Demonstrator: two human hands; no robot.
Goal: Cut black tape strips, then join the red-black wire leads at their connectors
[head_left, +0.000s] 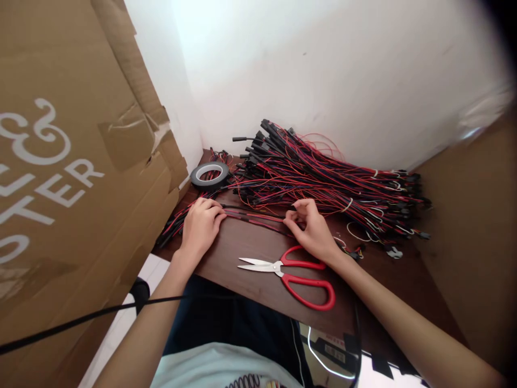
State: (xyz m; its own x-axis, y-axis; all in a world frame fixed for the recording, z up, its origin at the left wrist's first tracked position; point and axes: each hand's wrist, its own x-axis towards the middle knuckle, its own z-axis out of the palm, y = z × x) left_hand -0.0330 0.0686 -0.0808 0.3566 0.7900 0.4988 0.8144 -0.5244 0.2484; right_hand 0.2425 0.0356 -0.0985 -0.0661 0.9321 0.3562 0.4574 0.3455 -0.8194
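Note:
A wire harness [258, 217] of red and black wires stretches between my two hands, just above or on the dark brown table [226, 253]. At its left part, my left hand [203, 222] is closed on the wires with the palm down. My right hand [309, 226] pinches the harness farther right, thumb and forefinger together. Red-handled scissors [278, 268] lie on the table below the harness, blades slightly apart and pointing left; the right wrist is over part of the upper handle. White and coloured wire ends with small connectors [355, 250] show beyond the right hand.
A large pile of bundled wire harnesses [315, 178] lies along the white wall [323, 70]. A roll of black tape [210, 175] rests on wires at the left. More harnesses [172, 226] lie beside the cardboard box [89, 151]. A brown panel [472, 215] stands at right.

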